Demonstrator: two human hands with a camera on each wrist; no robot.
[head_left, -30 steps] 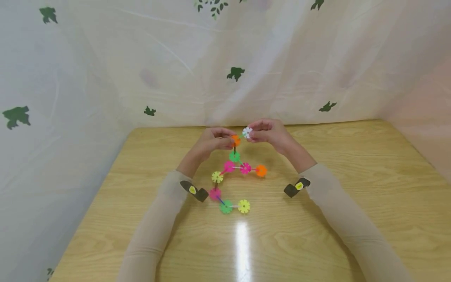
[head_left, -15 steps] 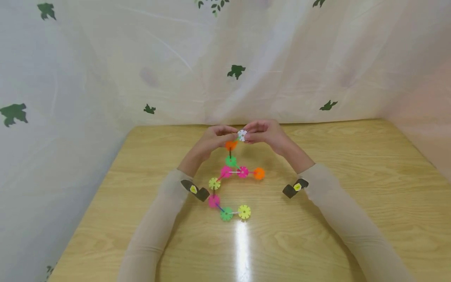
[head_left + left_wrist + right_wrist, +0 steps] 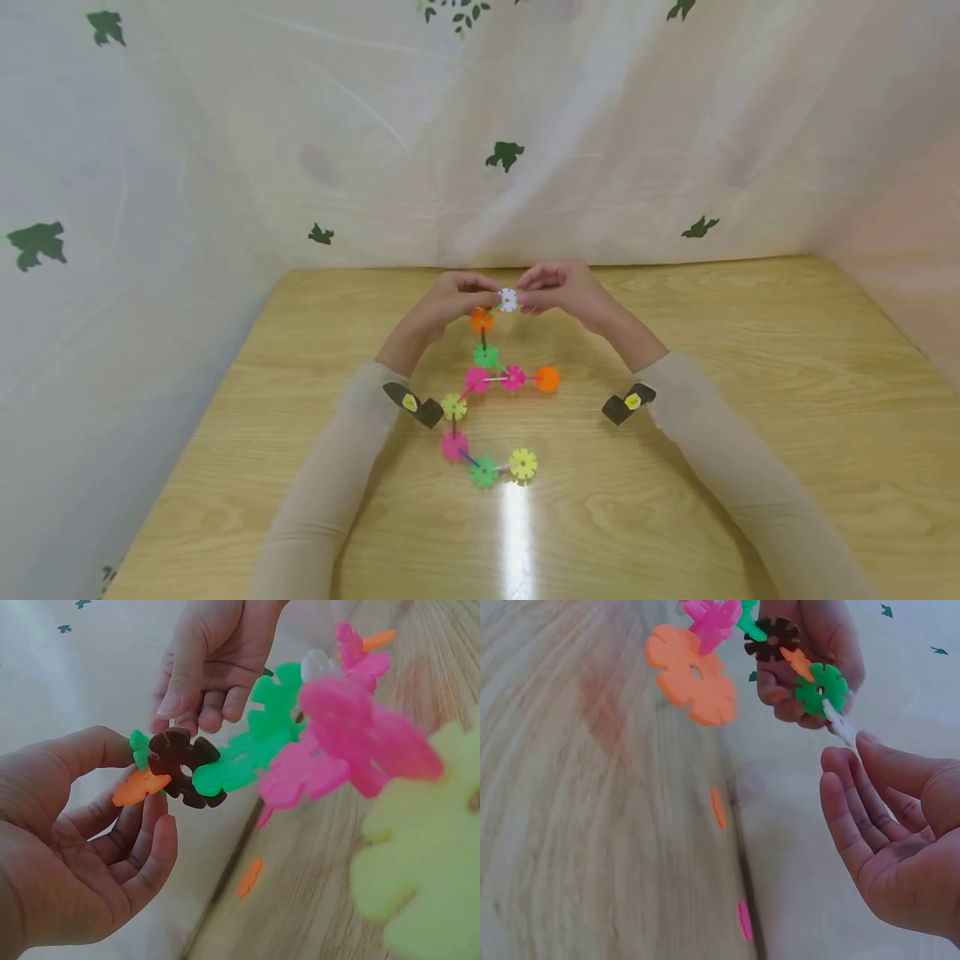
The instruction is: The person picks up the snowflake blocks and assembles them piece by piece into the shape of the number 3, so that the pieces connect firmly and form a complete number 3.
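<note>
A chain of slotted snowflake discs hangs between my hands and the table. At its far end my left hand [image 3: 444, 307] pinches a green disc [image 3: 823, 688]. A white disc [image 3: 507, 300] is slotted onto that green disc, its far edge between the thumb and fingers of my right hand [image 3: 566, 292]. Below follow an orange disc [image 3: 482, 321], a brown disc [image 3: 178, 754] and another green disc [image 3: 486, 356]. Pink discs [image 3: 477, 381] lead to a side branch with an orange disc [image 3: 547, 379]. The chain's near end is a yellow disc [image 3: 522, 464].
The wooden table [image 3: 637, 517] reaches back to a pale curtain [image 3: 375, 125] with green leaf and bird shapes. Near the table's back edge, a loose orange disc [image 3: 718, 808] and a pink disc [image 3: 745, 920] show in the right wrist view. Each sleeve carries a black wrist camera [image 3: 630, 404].
My hands have drawn closer together, the right one bringing the white disc leftward and slightly down. The chain has shifted left and nearer to me.
</note>
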